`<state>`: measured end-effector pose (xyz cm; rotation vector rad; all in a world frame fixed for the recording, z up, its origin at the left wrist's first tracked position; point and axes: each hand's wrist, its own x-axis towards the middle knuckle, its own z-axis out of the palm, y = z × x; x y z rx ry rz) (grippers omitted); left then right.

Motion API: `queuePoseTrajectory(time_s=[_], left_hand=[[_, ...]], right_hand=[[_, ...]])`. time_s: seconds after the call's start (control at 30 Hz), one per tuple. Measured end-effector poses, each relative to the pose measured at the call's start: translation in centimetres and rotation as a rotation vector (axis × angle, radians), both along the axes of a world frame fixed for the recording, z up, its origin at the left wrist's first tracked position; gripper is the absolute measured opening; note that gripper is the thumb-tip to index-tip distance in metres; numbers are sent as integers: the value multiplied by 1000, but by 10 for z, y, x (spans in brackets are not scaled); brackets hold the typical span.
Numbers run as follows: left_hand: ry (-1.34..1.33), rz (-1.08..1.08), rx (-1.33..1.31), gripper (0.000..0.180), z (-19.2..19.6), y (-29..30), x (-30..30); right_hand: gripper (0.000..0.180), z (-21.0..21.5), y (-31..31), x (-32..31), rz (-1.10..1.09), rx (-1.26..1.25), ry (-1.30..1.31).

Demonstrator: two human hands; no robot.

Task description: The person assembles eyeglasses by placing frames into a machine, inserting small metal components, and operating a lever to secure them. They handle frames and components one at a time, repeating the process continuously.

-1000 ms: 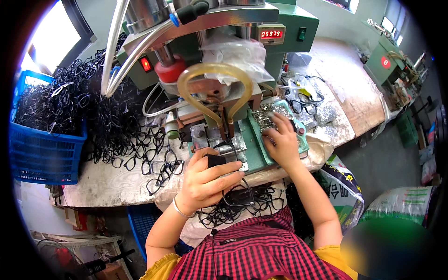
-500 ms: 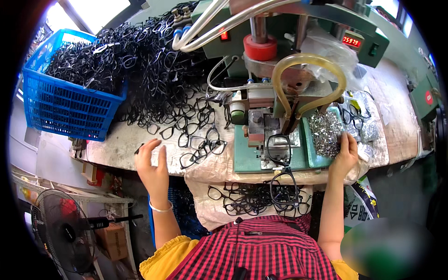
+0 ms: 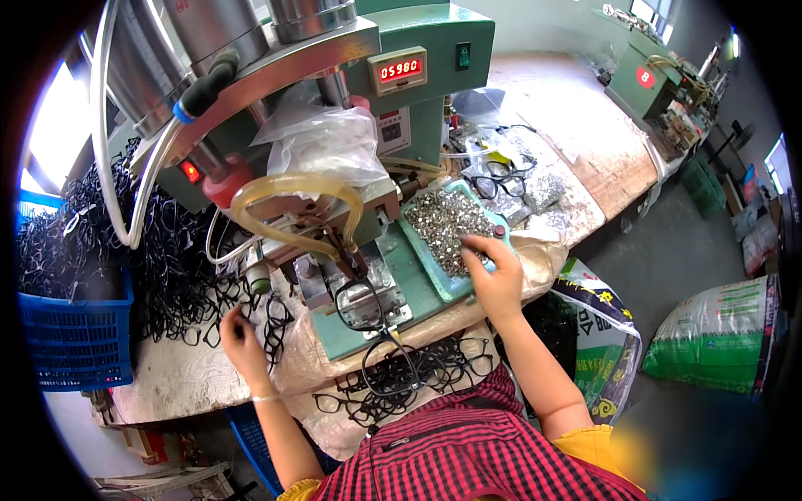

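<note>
My left hand [image 3: 241, 342] is at the near edge of a heap of black eyeglass frames [image 3: 271, 313], its fingers curled; what is in them, if anything, is too dark to make out. My right hand [image 3: 496, 275] is over the near right side of a turquoise tray [image 3: 452, 290] filled with small shiny metal parts [image 3: 451, 224]. Thumb and forefinger are drawn together at the parts, and anything between them is too small to name. Between my hands, a black eyeglass frame [image 3: 390, 338] hangs from the green-based press [image 3: 338, 334], one rim under the press head.
More black frames [image 3: 359, 392] lie on a cloth at my lap. A blue basket [image 3: 75, 334] stands at the left, beside a tall heap of frames. Clear hoses [image 3: 104, 125] loop around the press. Bagged parts [image 3: 543, 190] lie behind the tray; a filled sack [image 3: 710, 334] stands at right.
The view has swung to the right. My left hand has come closer to the eyeglass frames and its fingers have curled. My right hand has shifted from the tray's edge onto the metal parts.
</note>
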<state>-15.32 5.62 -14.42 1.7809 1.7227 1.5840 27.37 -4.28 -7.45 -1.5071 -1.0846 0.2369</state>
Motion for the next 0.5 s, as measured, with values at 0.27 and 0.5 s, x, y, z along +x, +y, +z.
queuePoseTrajectory(time_s=[0.27,0.5], left_hand=[[-684,-90,-253,22,62,-3,52],[-834,-241,-149,15,10,-32,60]], right_hand=[[16,63,29,-45,352,225,-92],[53,51,32,-82,410,97,258]])
